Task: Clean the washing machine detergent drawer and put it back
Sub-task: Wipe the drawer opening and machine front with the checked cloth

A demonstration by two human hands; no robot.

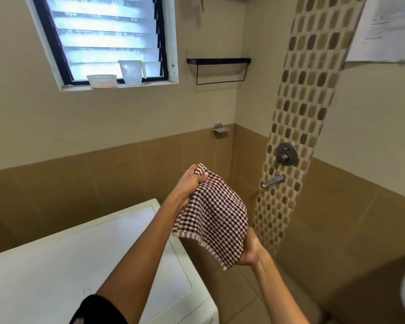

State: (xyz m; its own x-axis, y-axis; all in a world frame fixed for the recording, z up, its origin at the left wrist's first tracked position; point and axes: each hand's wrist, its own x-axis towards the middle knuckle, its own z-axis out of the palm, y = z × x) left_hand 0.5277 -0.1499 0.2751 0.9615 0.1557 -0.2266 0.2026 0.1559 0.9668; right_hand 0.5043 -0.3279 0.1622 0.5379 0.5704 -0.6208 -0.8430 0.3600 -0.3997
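Hands up in mid-air, both clamped on a brown-and-white checked woven cloth (214, 212) stretched between them. Left hand (187, 183) high and far, fingers curled tight round the top corner of the cloth, thumb tucked over the bunched edge. Right hand (250, 250) low and near, closed on the bottom corner, fingers hidden behind the fabric, so the exact grip there cannot be told. Cloth hanging slack in the middle, striped hem trailing along the lower left edge. Below and left of the arms, the flat white top of a washing machine (80, 260), pushed against the brown-tiled lower wall. Detergent drawer not to be seen anywhere. A dark sleeve (98, 311) just showing at the bottom on the left arm. Up on the sill of the louvred glass window (103, 31), 2 items side by side: a shallow white plastic tub (101, 80) and a clear plastic measuring jug (131, 72). Right of the window, a black wall shelf with a thin rail under it (218, 70). On the mosaic tile strip, a round metal shower valve (286, 153) with a metal spout (272, 181) just below it. Printed white paper (388, 29) pinned top right.
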